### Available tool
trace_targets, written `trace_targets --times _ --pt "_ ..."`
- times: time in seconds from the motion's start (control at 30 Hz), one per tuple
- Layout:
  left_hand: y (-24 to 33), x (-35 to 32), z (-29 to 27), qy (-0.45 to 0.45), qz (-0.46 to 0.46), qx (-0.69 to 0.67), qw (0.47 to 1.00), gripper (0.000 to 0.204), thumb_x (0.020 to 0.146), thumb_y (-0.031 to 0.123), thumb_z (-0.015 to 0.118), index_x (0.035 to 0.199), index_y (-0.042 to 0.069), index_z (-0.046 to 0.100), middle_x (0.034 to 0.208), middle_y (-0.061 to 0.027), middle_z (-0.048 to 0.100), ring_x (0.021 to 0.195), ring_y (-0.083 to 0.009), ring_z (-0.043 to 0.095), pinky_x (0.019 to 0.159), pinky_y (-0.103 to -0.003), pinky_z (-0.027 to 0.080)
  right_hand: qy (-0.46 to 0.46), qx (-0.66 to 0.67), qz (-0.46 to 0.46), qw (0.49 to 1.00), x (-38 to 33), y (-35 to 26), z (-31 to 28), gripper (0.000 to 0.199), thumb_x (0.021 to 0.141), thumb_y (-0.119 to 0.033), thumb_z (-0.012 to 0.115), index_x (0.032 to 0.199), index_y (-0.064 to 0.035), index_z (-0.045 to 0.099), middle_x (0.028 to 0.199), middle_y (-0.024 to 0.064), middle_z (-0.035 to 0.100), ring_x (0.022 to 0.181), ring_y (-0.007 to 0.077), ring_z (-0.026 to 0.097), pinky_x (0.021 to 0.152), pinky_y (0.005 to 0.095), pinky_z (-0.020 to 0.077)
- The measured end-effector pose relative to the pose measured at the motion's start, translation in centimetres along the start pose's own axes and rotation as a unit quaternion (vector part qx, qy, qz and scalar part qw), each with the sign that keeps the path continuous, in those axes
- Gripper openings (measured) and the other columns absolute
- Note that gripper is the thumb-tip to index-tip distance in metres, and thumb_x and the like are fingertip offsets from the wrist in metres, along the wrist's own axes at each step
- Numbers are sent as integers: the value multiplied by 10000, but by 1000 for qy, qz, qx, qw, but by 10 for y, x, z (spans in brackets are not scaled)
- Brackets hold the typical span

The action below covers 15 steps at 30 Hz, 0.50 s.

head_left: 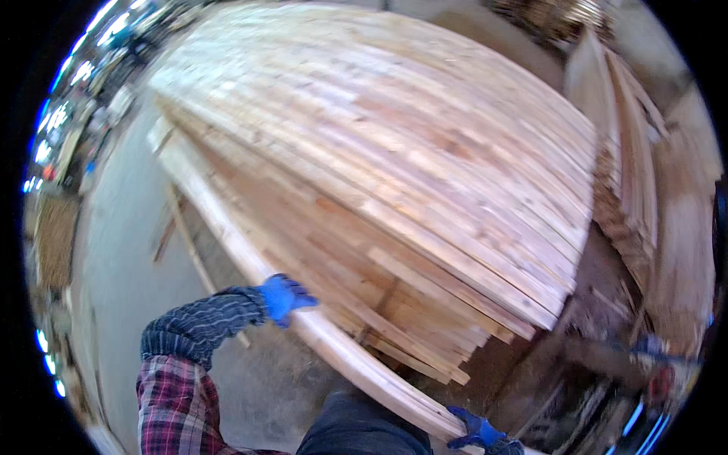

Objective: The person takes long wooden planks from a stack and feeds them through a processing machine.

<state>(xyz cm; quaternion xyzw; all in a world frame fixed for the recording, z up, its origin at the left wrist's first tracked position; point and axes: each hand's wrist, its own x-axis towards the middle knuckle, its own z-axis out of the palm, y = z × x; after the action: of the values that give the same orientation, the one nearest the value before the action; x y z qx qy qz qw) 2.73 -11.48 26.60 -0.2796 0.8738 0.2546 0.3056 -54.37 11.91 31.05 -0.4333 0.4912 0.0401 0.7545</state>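
A long pale wooden board [345, 350] runs from the far left down to the lower right, in front of my body. My left hand [284, 297], in a blue glove, is closed around it near its middle. Lower right, my right hand [476, 429], gloved in blue too, is wrapped over the board close to its near end. Beyond the board lies a wide stack of planks [425, 144], laid side by side in a broad layer. More planks show along the stack's lower near side, with uneven ends.
On the right, several long boards [633, 159] and a stack of wood [679, 250] stand beside the main stack. A thin strip of wood [193, 246] lies over the concrete floor [125, 250] at left. Dark metal framework [584, 402] is at the lower right.
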Motion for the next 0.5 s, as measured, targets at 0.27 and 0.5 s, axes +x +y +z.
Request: trace_targets --times 0.27,0.5 --pt "42 49 15 -105 72 26 992 842 479 586 869 1181 170 663 1114 -96 713 1050 -325 668 934 -465 490 212 -233 -25 949 -88 75 52 1052 610 -472 877 1525 -278 395 1362 172 601 1192 365 601 1014 474 449" --pt "171 15 15 191 58 92 976 887 436 516 836 1167 61 622 1084 -156 648 1040 -354 598 1033 -557 370 367 -407 -16 836 -199 130 62 1078 516 -343 857 1506 -256 441 1223 111 668 1140 355 598 982 536 428"
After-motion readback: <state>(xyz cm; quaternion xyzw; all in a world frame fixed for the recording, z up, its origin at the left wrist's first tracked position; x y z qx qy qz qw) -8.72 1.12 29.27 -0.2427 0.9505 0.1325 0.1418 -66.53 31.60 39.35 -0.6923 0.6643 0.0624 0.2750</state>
